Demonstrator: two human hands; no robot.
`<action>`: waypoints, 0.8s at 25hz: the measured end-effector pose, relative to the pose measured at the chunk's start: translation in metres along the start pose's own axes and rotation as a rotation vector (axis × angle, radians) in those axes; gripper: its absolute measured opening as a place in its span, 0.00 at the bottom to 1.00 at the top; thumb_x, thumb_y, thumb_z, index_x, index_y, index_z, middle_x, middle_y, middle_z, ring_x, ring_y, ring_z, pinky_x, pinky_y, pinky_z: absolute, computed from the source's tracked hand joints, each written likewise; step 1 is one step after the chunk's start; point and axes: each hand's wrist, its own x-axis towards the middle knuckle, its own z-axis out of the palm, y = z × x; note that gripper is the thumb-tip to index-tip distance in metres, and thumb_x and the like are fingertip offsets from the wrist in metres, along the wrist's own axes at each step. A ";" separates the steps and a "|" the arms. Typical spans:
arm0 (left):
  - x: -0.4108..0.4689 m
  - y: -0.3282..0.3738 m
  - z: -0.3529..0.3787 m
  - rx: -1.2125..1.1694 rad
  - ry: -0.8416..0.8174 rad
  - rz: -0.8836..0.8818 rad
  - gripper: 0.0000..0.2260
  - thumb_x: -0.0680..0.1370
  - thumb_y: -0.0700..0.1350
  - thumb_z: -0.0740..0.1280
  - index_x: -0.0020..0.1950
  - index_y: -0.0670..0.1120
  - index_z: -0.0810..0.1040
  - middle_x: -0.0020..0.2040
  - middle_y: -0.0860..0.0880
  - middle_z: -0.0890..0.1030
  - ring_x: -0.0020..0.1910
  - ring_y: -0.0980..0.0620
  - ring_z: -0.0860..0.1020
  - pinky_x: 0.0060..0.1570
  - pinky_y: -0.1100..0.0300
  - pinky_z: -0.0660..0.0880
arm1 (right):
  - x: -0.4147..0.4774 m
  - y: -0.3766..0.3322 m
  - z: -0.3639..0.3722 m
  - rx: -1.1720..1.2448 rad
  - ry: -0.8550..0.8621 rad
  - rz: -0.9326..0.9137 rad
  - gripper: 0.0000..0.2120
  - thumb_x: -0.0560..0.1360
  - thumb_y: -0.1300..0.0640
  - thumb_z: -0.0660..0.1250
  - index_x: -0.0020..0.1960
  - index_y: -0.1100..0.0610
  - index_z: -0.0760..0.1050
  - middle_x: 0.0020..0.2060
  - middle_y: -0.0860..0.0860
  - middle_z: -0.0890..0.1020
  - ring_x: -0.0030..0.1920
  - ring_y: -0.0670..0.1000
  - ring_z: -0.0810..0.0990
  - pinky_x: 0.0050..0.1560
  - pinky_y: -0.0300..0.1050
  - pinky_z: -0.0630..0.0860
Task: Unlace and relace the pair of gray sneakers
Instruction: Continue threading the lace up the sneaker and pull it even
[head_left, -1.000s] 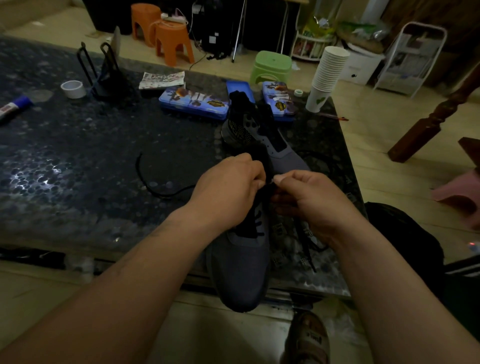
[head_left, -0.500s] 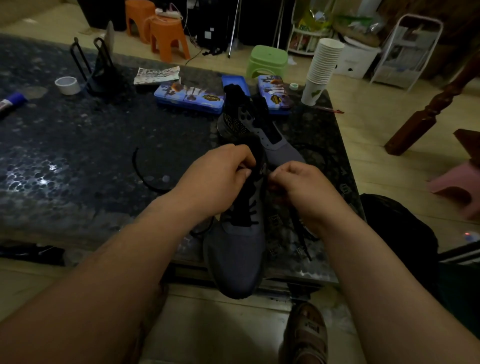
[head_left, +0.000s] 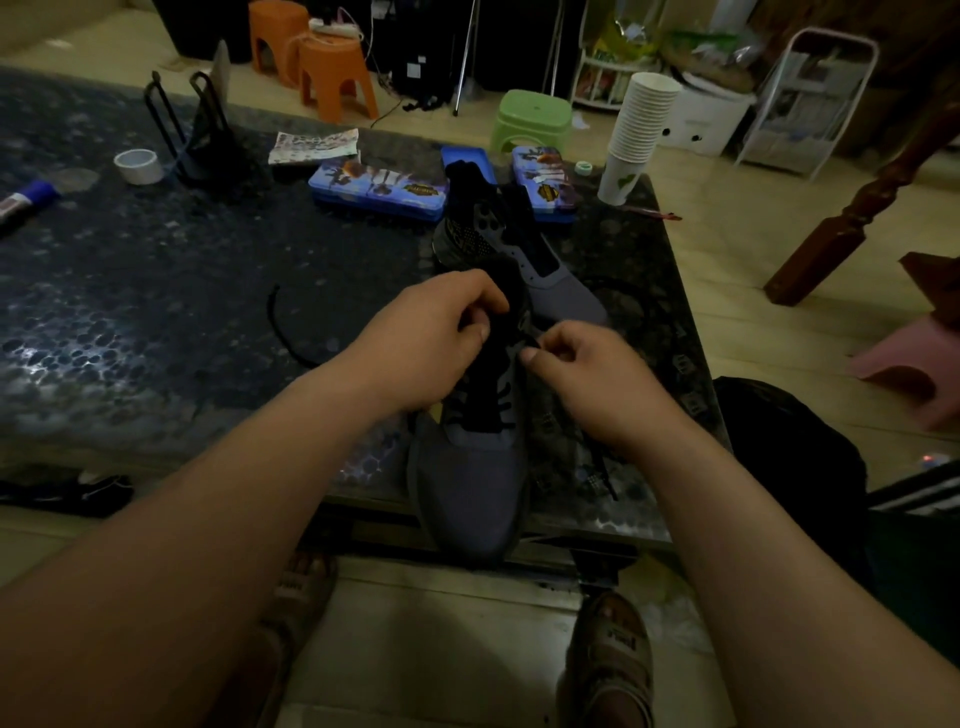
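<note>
While the gray cloth sneaker (head_left: 467, 493) lies on the dark table with a pebble pattern (head_left: 156, 312), its round toe sticks out past the table's near edge and points at the person. The left hand (head_left: 431, 343) is at the top of this sneaker, on its left side. Its fingers are curled, and it grips the sneaker by its black top part. The right hand (head_left: 587, 379) is at the top of the sneaker on its right side, and its thumb and first finger pinch a bit of the thin black lace (head_left: 488, 410). That lace crosses in a few rows over the middle of the sneaker, and one end trails on the table just to the sneaker's right. The second gray sneaker (head_left: 550, 291) lies just behind the first one, with its toe turned to the right. A loose black string (head_left: 283, 332) curls on the table to the left of the sneaker. Behind the sneaker lie two blue picture tins (head_left: 379, 189), and behind it to the right stands a tall stack of white paper cups (head_left: 636, 135). A roll of white tape (head_left: 138, 166) and a black wire rack (head_left: 192, 130) are well off to the back left. Below the sneaker's toe, on the floor, is a foot in a tan sandal (head_left: 608, 660).
</note>
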 end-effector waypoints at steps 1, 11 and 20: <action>-0.002 0.001 0.001 -0.024 0.012 -0.012 0.11 0.82 0.42 0.66 0.60 0.56 0.78 0.49 0.58 0.77 0.40 0.63 0.74 0.39 0.66 0.68 | -0.001 0.002 0.002 0.043 0.001 -0.028 0.10 0.81 0.50 0.69 0.46 0.56 0.78 0.30 0.45 0.75 0.27 0.40 0.71 0.31 0.38 0.66; -0.014 0.000 0.010 0.024 0.052 0.019 0.16 0.82 0.37 0.65 0.67 0.52 0.76 0.58 0.54 0.74 0.56 0.56 0.75 0.54 0.59 0.74 | -0.012 -0.011 -0.026 1.308 0.227 0.327 0.13 0.81 0.56 0.61 0.38 0.55 0.68 0.29 0.50 0.72 0.30 0.51 0.75 0.42 0.48 0.80; -0.003 -0.001 -0.001 -1.112 0.287 -0.368 0.10 0.83 0.34 0.60 0.59 0.44 0.78 0.52 0.43 0.84 0.39 0.53 0.80 0.45 0.56 0.80 | -0.015 0.001 -0.006 0.297 0.044 0.149 0.12 0.80 0.56 0.66 0.39 0.57 0.71 0.29 0.51 0.72 0.27 0.47 0.69 0.34 0.45 0.65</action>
